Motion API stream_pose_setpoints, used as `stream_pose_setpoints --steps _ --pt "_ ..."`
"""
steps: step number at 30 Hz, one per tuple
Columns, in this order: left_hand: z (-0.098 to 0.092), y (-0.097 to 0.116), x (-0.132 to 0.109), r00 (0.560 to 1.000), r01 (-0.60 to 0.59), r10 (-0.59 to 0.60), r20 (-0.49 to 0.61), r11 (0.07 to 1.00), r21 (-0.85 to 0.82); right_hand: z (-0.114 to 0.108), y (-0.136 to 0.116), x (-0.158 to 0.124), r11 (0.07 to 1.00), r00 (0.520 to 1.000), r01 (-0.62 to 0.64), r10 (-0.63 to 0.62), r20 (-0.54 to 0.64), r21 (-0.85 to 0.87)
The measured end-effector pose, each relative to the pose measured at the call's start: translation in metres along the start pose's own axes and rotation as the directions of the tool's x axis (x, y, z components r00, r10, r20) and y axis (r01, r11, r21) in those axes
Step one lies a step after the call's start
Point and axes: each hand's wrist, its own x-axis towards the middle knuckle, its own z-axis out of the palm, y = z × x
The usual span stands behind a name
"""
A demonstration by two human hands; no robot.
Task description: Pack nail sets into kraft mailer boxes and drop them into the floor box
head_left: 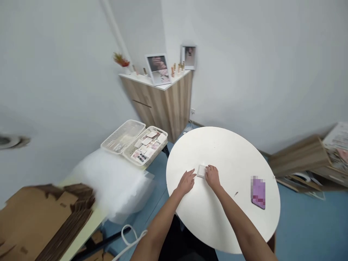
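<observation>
White square box on surface, nearer left edge than right. Right hand at its right side, can't tell if clamped; left hand just beside, grip apart.

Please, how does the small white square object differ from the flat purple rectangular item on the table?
The small white square object is pale, while the flat purple rectangular item has a dark lower edge. The white object is smaller and nearly square; the purple item is oblong. The right hand is at the white object's edge; the purple item lies apart, untouched. Both rest on the round white table.
</observation>
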Motion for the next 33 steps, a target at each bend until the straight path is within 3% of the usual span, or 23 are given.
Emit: stream_pose_setpoints --steps 4,8,11,16,19,21,24,28,33 --pt "-0.035 -0.016 -0.053 0.949 0.204 -0.203 -0.241 0.979 -0.024 0.001 -0.044 0.011 0.981 0.982 0.190 -0.191 0.009 0.046" --pt "-0.081 -0.035 -0.131 0.820 0.378 -0.373 -0.434 0.923 -0.079 0.004 -0.124 0.018 0.907 0.903 0.379 -0.406 0.141 0.182" --pt "-0.115 -0.047 -0.202 0.673 0.524 -0.467 -0.573 0.848 -0.076 0.005 -0.195 0.016 0.813 0.793 0.501 -0.568 0.219 0.296" --pt "-0.156 -0.062 -0.327 0.417 0.743 -0.551 -0.723 0.665 -0.079 0.010 -0.314 -0.007 0.616 0.572 0.684 -0.785 0.237 0.390" --pt "-0.175 -0.072 -0.391 0.306 0.829 -0.577 -0.757 0.552 -0.086 0.018 -0.382 -0.028 0.515 0.456 0.759 -0.857 0.240 0.398" --pt "-0.188 -0.082 -0.424 0.260 0.863 -0.591 -0.764 0.497 -0.090 0.025 -0.425 -0.041 0.461 0.395 0.803 -0.887 0.241 0.379" --pt "-0.207 -0.101 -0.459 0.242 0.881 -0.607 -0.757 0.464 -0.091 0.034 -0.482 -0.059 0.378 0.314 0.855 -0.923 0.224 0.356" --pt "-0.230 -0.134 -0.485 0.316 0.868 -0.678 -0.664 0.489 -0.086 0.040 -0.542 -0.074 0.268 0.216 0.907 -0.958 0.188 0.325" --pt "-0.249 -0.171 -0.501 0.383 0.852 -0.714 -0.586 0.519 -0.076 0.044 -0.594 -0.076 0.241 0.178 0.938 -0.952 0.250 0.250"
